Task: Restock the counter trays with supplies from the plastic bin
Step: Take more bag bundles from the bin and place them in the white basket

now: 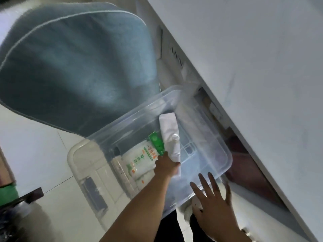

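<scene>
A clear plastic bin [206, 154] sits tilted in the middle of a steeply slanted head view, and everything here is placed against it. To the left of the bin and behind it lies a large blue-grey mat [73, 63] with a pale piped edge; below the mat, just beside the bin's left wall, is a cream plastic lid or tray [87, 165] on a pale tiled floor. Inside the bin, against its left wall, lie white packets with green print [139, 159]; the writing on them, green and orange characters, is too blurred to read, and no brand can be made out. Just right of these packets, the left hand [166, 165] reaches into the bin from the lower left and grips the near end of a long white wrapped bundle [170, 137], fingers curled round it. The bundle's long axis runs away from the hand, toward the bin's far rim, leaning slightly left; a green-printed card [156, 143] lies against its left side. The left hand is plainly the nearer one; lifting the bundle out likely means drawing it back along that axis. Further right, over the bin's near rim, the right hand [215, 206] hovers with fingers spread and straight, holding nothing. To the right of the bin rises a white cabinet or counter face [253, 67]; faint marks on it cannot be read. No counter trays can be identified.
</scene>
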`<state>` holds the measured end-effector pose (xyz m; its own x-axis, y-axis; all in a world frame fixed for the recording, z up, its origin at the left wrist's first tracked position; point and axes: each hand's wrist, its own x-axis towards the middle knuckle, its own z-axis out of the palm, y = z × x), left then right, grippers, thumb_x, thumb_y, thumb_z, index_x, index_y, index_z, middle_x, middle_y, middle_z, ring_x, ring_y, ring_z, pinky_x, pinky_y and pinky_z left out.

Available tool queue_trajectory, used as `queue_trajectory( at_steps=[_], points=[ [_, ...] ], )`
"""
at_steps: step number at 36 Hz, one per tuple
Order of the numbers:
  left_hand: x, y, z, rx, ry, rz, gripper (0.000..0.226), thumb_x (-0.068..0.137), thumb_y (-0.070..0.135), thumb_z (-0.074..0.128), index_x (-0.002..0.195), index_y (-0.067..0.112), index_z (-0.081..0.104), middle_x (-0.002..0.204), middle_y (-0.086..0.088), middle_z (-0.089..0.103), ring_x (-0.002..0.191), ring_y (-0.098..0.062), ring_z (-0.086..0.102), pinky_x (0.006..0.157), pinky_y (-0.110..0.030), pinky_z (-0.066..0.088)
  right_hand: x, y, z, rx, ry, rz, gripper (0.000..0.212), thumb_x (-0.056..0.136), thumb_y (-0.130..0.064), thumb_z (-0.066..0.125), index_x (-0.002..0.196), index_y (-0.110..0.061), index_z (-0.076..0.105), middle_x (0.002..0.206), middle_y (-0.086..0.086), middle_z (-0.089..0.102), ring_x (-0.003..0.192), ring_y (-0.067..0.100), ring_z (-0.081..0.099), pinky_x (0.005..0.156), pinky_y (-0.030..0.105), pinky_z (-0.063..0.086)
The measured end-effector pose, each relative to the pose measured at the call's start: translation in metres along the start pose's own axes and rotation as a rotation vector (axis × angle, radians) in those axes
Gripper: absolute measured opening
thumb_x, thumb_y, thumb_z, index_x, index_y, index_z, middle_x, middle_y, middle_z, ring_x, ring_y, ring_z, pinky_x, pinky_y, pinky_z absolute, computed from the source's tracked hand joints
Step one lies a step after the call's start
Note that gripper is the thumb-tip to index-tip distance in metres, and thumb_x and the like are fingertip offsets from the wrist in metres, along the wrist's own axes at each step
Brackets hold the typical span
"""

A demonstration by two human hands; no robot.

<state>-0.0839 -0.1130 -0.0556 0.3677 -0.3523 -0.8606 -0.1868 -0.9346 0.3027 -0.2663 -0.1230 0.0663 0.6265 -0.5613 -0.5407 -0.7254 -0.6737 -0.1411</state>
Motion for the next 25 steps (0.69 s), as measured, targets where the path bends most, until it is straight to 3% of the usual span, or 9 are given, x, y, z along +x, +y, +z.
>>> queue_trajectory(
  at_steps=[5,10,12,14,18,19,22,25],
  points=[
    [0.026,0.035,0.026,0.079,0.026,-0.026,0.101,0.088,0.050,0.065,0.159,0.022,-0.002,0.164,-0.017,0.014,0.149,-0.037,0.022,0.114,-0.051,0.034,0.002,0.004,0.029,-0.032,0.088,0.015,0.060,0.072,-0.045,0.051,0.130,-0.031,0.062,0.150,0.004,0.047,0.141,0.027,0.035,0.106,0.064,0.027],
    [0.039,0.039,0.037,0.196,0.100,-0.080,0.089,0.098,0.035,0.054,0.158,0.018,-0.010,0.164,-0.018,0.012,0.148,-0.038,0.023,0.111,-0.050,0.040,0.005,0.004,0.026,0.060,0.041,0.030,0.061,0.069,-0.043,0.053,0.129,-0.035,0.061,0.155,-0.003,0.039,0.143,0.020,0.025,0.108,0.054,0.025],
    [0.041,0.036,0.037,0.205,0.136,-0.086,0.082,0.099,0.027,0.051,0.158,0.017,-0.006,0.161,-0.018,0.022,0.143,-0.035,0.034,0.104,-0.045,0.046,0.004,0.003,0.021,0.072,0.054,0.025,0.062,0.064,-0.043,0.054,0.124,-0.035,0.066,0.150,-0.001,0.047,0.145,0.017,0.018,0.109,0.049,0.018],
    [0.041,0.032,0.033,0.202,0.161,-0.071,0.080,0.098,0.022,0.053,0.158,0.016,0.000,0.155,-0.017,0.032,0.135,-0.034,0.044,0.100,-0.043,0.050,0.005,0.003,0.014,0.084,0.071,0.021,0.064,0.058,-0.042,0.066,0.121,-0.035,0.069,0.144,-0.001,0.053,0.149,0.013,0.005,0.108,0.044,0.015],
    [0.040,0.019,0.019,0.002,0.223,-0.056,0.056,0.092,0.011,0.058,0.145,0.018,0.039,0.139,-0.011,0.054,0.123,-0.031,0.057,0.096,-0.040,0.051,0.006,-0.001,-0.002,0.123,-0.005,0.060,0.074,0.048,-0.035,0.087,0.120,-0.034,0.070,0.145,0.000,0.052,0.148,0.006,-0.015,0.102,0.048,0.040],
    [0.038,0.015,0.014,-0.045,0.228,-0.048,0.048,0.091,0.011,0.060,0.137,0.016,0.048,0.133,-0.010,0.060,0.119,-0.031,0.060,0.095,-0.039,0.051,0.007,-0.003,-0.007,0.145,-0.064,0.074,0.071,0.058,-0.037,0.084,0.127,-0.036,0.064,0.152,-0.001,0.042,0.146,0.004,-0.020,0.104,0.050,0.039],
    [0.028,0.002,-0.005,-0.144,0.146,0.002,0.036,0.088,0.012,0.061,0.124,0.010,0.058,0.121,-0.013,0.067,0.112,-0.034,0.064,0.092,-0.038,0.053,0.010,-0.004,-0.014,0.250,-0.238,0.112,0.058,0.091,-0.044,0.049,0.147,-0.043,0.033,0.164,-0.014,-0.003,0.141,0.003,-0.033,0.119,0.046,0.009],
    [0.013,-0.006,-0.033,-0.295,0.064,-0.039,0.046,0.082,0.012,0.063,0.128,0.009,0.060,0.126,-0.014,0.066,0.114,-0.035,0.063,0.092,-0.035,0.051,0.013,-0.005,-0.024,0.339,-0.235,0.163,0.052,0.096,-0.044,0.044,0.147,-0.041,0.032,0.163,-0.017,0.008,0.148,0.006,-0.016,0.120,0.041,0.006]
  ],
)
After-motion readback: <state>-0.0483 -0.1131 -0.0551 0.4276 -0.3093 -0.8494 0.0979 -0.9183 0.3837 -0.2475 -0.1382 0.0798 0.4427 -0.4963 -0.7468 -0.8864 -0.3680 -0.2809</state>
